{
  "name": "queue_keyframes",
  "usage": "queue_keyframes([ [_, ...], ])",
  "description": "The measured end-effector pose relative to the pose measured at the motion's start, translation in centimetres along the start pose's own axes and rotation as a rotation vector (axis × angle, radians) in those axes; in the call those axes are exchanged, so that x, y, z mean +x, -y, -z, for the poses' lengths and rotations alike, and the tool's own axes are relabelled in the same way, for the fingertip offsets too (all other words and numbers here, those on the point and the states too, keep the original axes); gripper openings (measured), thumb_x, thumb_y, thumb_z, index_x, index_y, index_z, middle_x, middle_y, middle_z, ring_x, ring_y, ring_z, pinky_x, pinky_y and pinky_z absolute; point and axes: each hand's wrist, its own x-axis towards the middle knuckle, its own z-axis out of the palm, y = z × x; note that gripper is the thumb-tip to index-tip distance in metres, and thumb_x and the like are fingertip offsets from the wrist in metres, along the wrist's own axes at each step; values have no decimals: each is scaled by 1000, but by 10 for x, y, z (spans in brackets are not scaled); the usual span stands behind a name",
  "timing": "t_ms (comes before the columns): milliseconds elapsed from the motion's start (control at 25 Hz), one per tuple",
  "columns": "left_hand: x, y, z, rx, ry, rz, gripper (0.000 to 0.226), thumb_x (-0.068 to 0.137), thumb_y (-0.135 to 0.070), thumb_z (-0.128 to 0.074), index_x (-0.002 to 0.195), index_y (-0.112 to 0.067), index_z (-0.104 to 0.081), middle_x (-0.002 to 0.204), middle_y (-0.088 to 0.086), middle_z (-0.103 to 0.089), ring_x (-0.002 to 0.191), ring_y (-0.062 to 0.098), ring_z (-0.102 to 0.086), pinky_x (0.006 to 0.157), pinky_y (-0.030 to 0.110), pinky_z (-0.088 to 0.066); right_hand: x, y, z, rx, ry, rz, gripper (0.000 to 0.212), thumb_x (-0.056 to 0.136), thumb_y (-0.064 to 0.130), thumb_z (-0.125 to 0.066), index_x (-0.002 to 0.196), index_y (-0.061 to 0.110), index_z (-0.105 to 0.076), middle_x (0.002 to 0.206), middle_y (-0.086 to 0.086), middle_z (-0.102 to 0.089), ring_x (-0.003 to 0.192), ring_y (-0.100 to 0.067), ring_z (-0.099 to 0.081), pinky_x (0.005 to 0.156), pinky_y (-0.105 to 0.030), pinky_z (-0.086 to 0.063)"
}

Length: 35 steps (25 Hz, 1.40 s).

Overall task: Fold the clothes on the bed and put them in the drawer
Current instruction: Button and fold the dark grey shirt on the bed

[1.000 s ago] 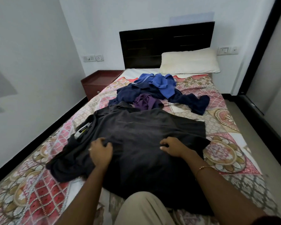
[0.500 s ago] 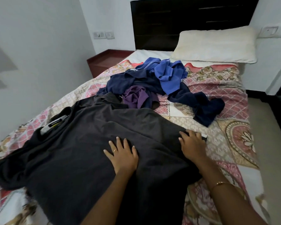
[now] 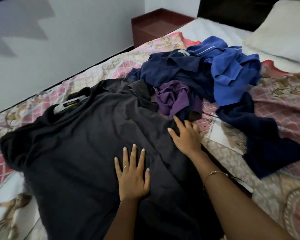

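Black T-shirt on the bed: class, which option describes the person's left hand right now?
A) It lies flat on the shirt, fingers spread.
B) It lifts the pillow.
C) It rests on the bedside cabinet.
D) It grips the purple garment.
A: the left hand lies palm down with straight, spread fingers on the black T-shirt, holding nothing.

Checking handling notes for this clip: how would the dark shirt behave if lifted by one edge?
The dark shirt is probably floppy: it creases under the left hand and right hand. It looks thin, so likely light, and would drape rather than hold shape.
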Motion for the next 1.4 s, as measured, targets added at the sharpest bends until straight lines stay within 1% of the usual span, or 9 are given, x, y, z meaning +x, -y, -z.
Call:
queue_keyframes([
  [120, 7, -1, -2, 16, -28, 20, 60, 84, -41, -36, 141, -23, -33, 149, 7, -35, 139, 32, -24, 109, 57, -15, 3, 0, -28, -96, -231, 53, 53, 82, 54, -41, 120, 24, -62, 113, -11, -62, 102, -35, -51, 81, -43, -36],
  [240, 10, -3, 0, 33, -17, 31, 59, 85, -42, -36, 141, -23, -33, 150, 7, -34, 140, 32, -23, 109, 58, -16, 7, -7, -41, -65, -310, 66, 45, 84, 50, -47, 114, 22, -64, 116, -12, -61, 105, -36, -50, 84, -40, -31],
  [440, 8, -6, 6, -19, 53, 63, 57, 87, -43, -36, 140, -22, -43, 151, 6, -34, 141, 32, -24, 110, 57, -16, 7, -12, -48, 5, -251, 48, 44, 87, 50, -45, 116, 23, -63, 127, -17, -53, 113, -42, -47, 90, -49, -33],
  [680, 1, 0, -1, 20, -11, 95, 57, 89, -45, -31, 140, -21, -44, 150, 6, -36, 139, 33, -29, 112, 57, -17, 5, -2, -50, 59, -214, 63, 44, 88, 48, -40, 123, 31, -59, 135, -17, -45, 120, -42, -40, 93, -46, -27],
  [1000, -1, -6, -1, 107, 110, 147, 59, 87, -43, -34, 142, -21, -35, 149, 6, -37, 139, 31, -27, 110, 56, -19, 2, -8, -58, 127, -283, 167, 35, 86, 43, -50, 112, 25, -67, 119, -17, -59, 107, -31, -36, 84, -48, -36],
  [1120, 8, -18, 11, 118, 265, 270, 65, 83, -45, -27, 143, -21, -37, 150, 5, -36, 139, 31, -29, 106, 63, -28, 6, -6, -43, 225, -121, 127, 47, 82, 50, -45, 115, 24, -66, 127, -13, -56, 114, -35, -40, 90, -47, -30],
  [1240, 23, -34, 26, 40, 516, 451, 68, 84, -48, -9, 150, -30, -7, 158, -5, 5, 145, 20, 11, 115, 54, 2, 27, -4, -16, 355, 212, -90, 48, 90, 54, -41, 122, 26, -62, 145, -4, -39, 126, -37, -32, 101, -46, -20],
  [1320, 39, -37, 41, -54, 635, 541, 59, 95, -35, -25, 150, -31, -2, 157, -10, 12, 144, 17, 18, 115, 50, 10, 51, -1, -3, 601, 334, -293, 43, 94, 45, -43, 113, 15, -66, 137, -9, -47, 119, -38, -42, 100, -46, -28],
  [1400, 47, -36, 53, -199, 676, 611, 61, 96, -21, -34, 150, -31, -7, 158, -11, 8, 144, 16, 16, 115, 50, 9, 66, 1, 4, 910, 336, -460, 33, 93, 31, -50, 97, 4, -68, 112, -16, -62, 101, -37, -56, 85, -39, -41],
])
